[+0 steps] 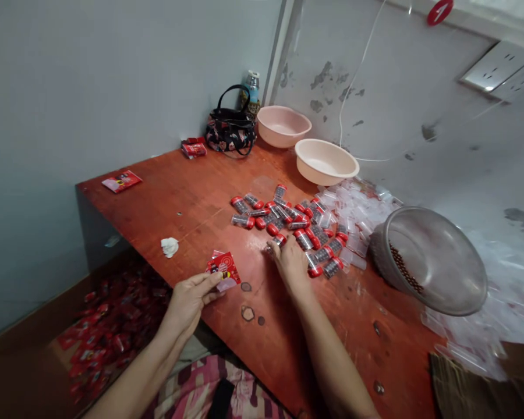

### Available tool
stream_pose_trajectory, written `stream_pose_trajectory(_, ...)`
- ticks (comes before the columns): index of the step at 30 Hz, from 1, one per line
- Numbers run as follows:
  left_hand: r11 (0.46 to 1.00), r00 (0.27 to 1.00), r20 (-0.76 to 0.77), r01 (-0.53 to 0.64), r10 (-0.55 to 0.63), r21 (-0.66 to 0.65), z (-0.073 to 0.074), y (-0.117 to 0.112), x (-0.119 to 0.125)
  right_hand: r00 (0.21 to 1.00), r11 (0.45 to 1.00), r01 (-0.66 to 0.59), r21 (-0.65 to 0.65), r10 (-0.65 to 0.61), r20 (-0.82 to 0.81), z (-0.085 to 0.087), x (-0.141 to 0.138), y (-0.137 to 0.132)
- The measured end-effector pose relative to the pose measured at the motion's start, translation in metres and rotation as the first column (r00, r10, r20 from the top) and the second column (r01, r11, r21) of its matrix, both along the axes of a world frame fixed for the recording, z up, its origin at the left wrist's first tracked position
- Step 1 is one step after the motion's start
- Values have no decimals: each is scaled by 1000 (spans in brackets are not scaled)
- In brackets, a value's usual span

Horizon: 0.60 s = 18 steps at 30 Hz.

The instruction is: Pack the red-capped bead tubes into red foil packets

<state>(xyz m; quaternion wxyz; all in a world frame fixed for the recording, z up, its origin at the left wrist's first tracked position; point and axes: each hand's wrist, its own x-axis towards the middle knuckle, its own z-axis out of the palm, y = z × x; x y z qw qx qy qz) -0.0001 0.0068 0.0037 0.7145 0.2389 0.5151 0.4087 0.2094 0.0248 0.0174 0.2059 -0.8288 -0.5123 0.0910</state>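
My left hand pinches a red printed packet above the table's near edge. Over the middle of the table, my right hand has its fingertips closed on a small clear tube with a red cap. Dark little balls show inside tubes like it. Beyond and to the right of that hand lies a loose pile of filled red-capped tubes, most of them on their sides. My fingers partly cover the tube I hold.
Many clear plastic tubes lie at the right, beside a tilted metal bowl holding brown balls. Two plastic basins, a floral handbag and a flask stand behind. A red packet heap sits below the left edge.
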Motion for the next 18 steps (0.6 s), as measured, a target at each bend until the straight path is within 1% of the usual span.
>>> stream_pose_trajectory(2,1000,999,43,-26,26,-4,1,1,1,999,997,-19,-79,21,26,-1,9,7)
stream_pose_trajectory(3,999,997,63,-41,41,-6,2,2,1,999,996,-36,-85,37,12,-3,13,10)
stream_pose_trajectory(5,997,993,95,-70,71,-16,2,3,1,997,997,-60,-56,57,-54,-5,17,12)
stream_pose_trajectory(7,995,989,111,-97,99,-29,3,3,0,980,997,-81,-16,77,-182,-8,18,8)
stream_pose_trajectory(9,992,984,124,-121,124,-38,3,3,0,921,993,-112,34,116,-372,-10,13,-3)
stream_pose_trajectory(10,990,981,135,-135,140,-40,3,3,0,865,990,-124,73,144,-480,-10,9,-11)
stream_pose_trajectory(11,988,977,149,-149,154,-42,2,3,1,790,984,-130,119,175,-587,-10,3,-20)
stream_pose_trajectory(13,985,967,185,-169,175,-46,0,3,3,599,972,-116,202,231,-767,-8,-13,-40)
stream_pose_trajectory(14,984,962,206,-174,180,-49,-1,4,4,503,968,-115,223,250,-827,-5,-23,-50)
stream_pose_trajectory(15,982,956,225,-178,186,-55,-1,4,5,422,966,-126,225,258,-869,-3,-32,-59)
stream_pose_trajectory(16,981,950,244,-183,193,-64,-2,4,6,364,965,-151,216,257,-895,0,-41,-67)
stream_pose_trajectory(17,979,944,262,-190,202,-73,-2,5,7,329,963,-177,203,252,-910,2,-49,-74)
stream_pose_trajectory(18,977,936,278,-199,214,-81,-3,5,8,314,961,-201,192,249,-916,4,-56,-79)
